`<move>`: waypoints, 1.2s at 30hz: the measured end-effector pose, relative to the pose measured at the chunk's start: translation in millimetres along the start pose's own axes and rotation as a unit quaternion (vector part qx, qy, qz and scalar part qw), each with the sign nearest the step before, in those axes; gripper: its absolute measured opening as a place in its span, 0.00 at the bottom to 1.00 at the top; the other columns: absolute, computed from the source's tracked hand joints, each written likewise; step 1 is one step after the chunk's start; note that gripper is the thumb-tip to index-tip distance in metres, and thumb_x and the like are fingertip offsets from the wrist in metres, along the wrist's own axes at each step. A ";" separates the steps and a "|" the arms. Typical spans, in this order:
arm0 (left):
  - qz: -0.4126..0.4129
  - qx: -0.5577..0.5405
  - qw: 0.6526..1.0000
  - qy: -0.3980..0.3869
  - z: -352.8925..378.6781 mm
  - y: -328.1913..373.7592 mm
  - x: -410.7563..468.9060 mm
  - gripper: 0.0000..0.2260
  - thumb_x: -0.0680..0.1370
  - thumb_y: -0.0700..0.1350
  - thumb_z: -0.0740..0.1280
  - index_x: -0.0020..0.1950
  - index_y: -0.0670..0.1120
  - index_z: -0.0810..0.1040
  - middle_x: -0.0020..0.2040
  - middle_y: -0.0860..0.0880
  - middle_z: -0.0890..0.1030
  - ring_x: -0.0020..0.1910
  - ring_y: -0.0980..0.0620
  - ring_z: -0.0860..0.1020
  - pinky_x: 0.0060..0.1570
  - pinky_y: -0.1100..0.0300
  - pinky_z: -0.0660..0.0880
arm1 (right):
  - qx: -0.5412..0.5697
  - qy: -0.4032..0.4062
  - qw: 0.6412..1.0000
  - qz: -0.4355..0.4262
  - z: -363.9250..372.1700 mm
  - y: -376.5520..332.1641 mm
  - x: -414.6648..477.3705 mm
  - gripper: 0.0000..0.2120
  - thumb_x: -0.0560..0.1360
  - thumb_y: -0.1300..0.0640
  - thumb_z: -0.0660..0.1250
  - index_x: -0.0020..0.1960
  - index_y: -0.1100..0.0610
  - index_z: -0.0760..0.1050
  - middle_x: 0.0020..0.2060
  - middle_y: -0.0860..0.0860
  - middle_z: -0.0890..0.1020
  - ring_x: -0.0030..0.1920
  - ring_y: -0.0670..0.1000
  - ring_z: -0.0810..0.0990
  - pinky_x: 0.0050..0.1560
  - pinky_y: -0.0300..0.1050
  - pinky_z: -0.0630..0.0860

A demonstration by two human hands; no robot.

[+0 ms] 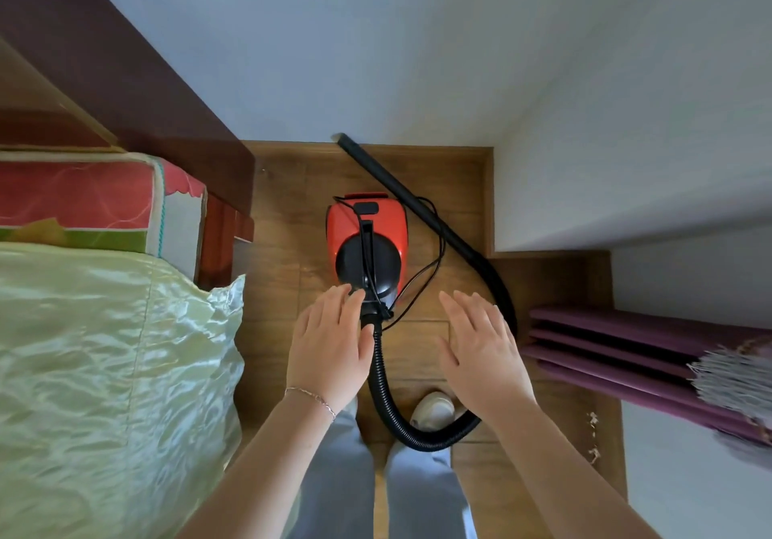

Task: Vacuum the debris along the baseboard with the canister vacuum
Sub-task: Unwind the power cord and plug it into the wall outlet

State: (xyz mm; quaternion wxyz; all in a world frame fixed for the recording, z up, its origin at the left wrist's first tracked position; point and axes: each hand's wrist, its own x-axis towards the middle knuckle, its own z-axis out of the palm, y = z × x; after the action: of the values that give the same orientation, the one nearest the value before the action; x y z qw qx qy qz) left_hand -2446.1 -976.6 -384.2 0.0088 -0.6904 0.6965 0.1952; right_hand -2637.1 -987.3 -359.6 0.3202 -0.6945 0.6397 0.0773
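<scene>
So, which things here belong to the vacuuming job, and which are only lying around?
For the job: red canister vacuum, black hose, black wand, debris on the floor, left hand and right hand (both open).
Lying around: green bed cover, patterned mattress, purple folded mat.
</scene>
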 end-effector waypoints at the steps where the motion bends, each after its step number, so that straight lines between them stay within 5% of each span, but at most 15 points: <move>1: 0.005 0.004 1.000 -0.003 4.0 -0.8 2.9 0.17 0.74 0.48 0.63 0.61 0.43 0.76 0.59 0.44 0.79 0.58 0.45 0.78 0.55 0.51 0.75 | -0.001 -0.006 1.000 0.000 3.0 1.9 2.9 0.27 0.80 0.51 0.55 0.77 0.51 0.53 0.75 0.49 0.60 0.76 0.51 0.52 0.75 0.49 0.49; 7: 0.024 0.017 1.000 0.000 16.9 -1.1 22.1 0.17 0.73 0.47 0.64 0.60 0.43 0.76 0.58 0.45 0.79 0.57 0.46 0.78 0.54 0.52 0.76 | 0.002 -0.034 0.999 -0.004 11.0 9.8 21.0 0.27 0.81 0.50 0.54 0.77 0.50 0.50 0.75 0.48 0.57 0.76 0.49 0.49 0.76 0.48 0.48; 11: 0.024 0.017 0.999 0.013 17.6 10.0 39.7 0.19 0.75 0.50 0.56 0.59 0.43 0.76 0.57 0.46 0.79 0.56 0.47 0.79 0.53 0.53 0.76 | 0.010 -0.035 0.999 -0.014 10.0 17.8 37.0 0.27 0.80 0.51 0.54 0.77 0.50 0.51 0.75 0.49 0.58 0.76 0.49 0.50 0.76 0.50 0.50; 18: 0.056 -0.024 0.998 0.020 68.0 41.2 93.1 0.16 0.72 0.44 0.70 0.59 0.43 0.77 0.56 0.46 0.80 0.58 0.46 0.78 0.55 0.50 0.75 | 0.001 -0.015 1.000 -0.024 24.6 55.2 89.9 0.27 0.80 0.52 0.56 0.77 0.50 0.51 0.75 0.48 0.59 0.75 0.49 0.52 0.76 0.48 0.50; 24: 0.087 -0.061 0.993 -0.041 151.5 54.6 153.2 0.15 0.78 0.45 0.61 0.64 0.44 0.73 0.62 0.47 0.75 0.63 0.46 0.72 0.59 0.52 0.69 | -0.007 0.011 1.000 -0.011 77.9 105.4 159.3 0.27 0.80 0.53 0.56 0.77 0.51 0.53 0.75 0.50 0.60 0.75 0.51 0.54 0.75 0.50 0.54; 36: 0.125 -0.044 0.976 -0.175 283.8 50.5 250.9 0.17 0.79 0.42 0.59 0.68 0.50 0.67 0.58 0.44 0.74 0.52 0.43 0.77 0.47 0.51 0.76 | -0.031 0.054 0.998 0.018 199.9 190.4 299.6 0.28 0.79 0.58 0.58 0.77 0.57 0.54 0.73 0.57 0.63 0.73 0.58 0.59 0.73 0.52 0.57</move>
State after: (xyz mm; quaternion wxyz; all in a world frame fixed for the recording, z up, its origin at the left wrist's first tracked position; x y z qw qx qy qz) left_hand -2579.4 -1137.9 -704.0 0.0762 -0.5528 0.7557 0.3429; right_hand -2704.4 -1125.6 -736.8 0.2619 -0.6956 0.6659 0.0648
